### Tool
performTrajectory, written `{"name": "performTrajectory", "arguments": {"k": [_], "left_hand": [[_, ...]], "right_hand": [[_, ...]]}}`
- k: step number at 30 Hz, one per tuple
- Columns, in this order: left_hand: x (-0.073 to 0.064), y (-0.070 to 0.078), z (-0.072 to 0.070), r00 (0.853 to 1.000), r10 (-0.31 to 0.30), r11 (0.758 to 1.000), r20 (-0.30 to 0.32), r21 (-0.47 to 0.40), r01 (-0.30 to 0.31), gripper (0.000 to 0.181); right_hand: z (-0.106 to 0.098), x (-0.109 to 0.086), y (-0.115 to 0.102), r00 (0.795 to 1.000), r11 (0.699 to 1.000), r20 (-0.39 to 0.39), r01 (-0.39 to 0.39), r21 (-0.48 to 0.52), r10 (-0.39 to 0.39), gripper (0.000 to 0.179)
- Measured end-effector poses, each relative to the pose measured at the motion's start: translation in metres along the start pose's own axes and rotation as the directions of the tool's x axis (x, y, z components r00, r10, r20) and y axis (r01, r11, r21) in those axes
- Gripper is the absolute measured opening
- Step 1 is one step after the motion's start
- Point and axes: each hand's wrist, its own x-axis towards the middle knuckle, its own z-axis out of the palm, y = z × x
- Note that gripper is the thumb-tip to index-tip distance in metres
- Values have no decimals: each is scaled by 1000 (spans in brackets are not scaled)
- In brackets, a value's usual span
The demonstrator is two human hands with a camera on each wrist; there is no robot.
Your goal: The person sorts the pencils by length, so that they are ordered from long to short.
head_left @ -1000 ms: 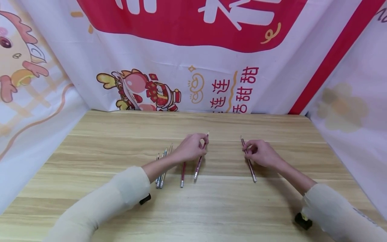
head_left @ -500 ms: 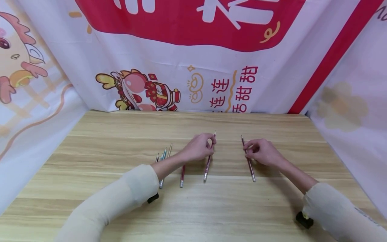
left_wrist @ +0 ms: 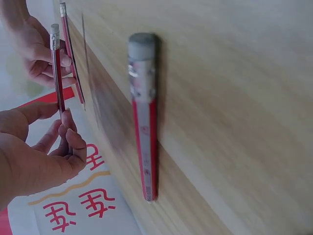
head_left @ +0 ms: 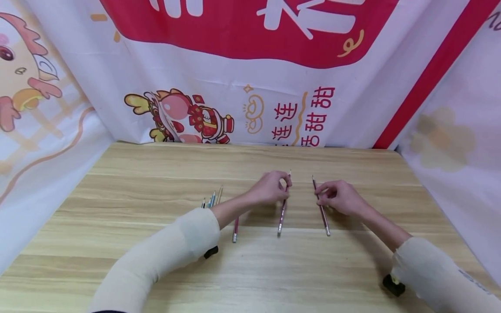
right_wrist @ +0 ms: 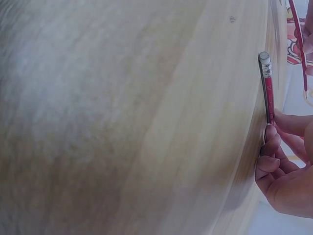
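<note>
Currently left hand (head_left: 271, 188) pinches left pencil (head_left: 282, 215), left of right pencil (head_left: 323, 217), pinched by right hand (head_left: 340, 198). Likely light, stiff; grip mid-barrel.

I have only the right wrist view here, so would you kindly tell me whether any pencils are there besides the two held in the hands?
Observer: Yes, in the head view a red pencil lies on the table, partly hidden by the left arm.
Operator: Thank you; is that the only other one?
Observer: No, a small bunch of pencils lies farther to the person's left, its exact count hidden.
Operator: And which end of the pencil in the left hand is nearer the person, please?
Observer: The eraser end of that held pencil is nearer.
</note>
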Motion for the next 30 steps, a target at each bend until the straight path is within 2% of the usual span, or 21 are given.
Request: {"name": "performTrajectory", "arguments": {"k": [6,9,14,21,30], "left_hand": [[5,0,6,999,-20,998,30,-64,22,28],[8,-1,10,999,-27,998,39,-64,30,29],[12,0,14,999,-27,999,31,-38,28,29],[16,2,20,999,-37,998,17,-50,37,28],[26,1,31,998,-55,997,-11,-47,55,26]], "right_hand": [[1,-1,1,1000,1000,-1,-2,11,2,22],[1,-1,1,1000,1000,5,-8,12,7,22],[1,-1,1,1000,1000,1,-2,6,2,21],[2,-1,1,1000,1000,-8,21,5,-21,23],[2,0,0,1000,1000,-4,13,8,-13,24]]}}
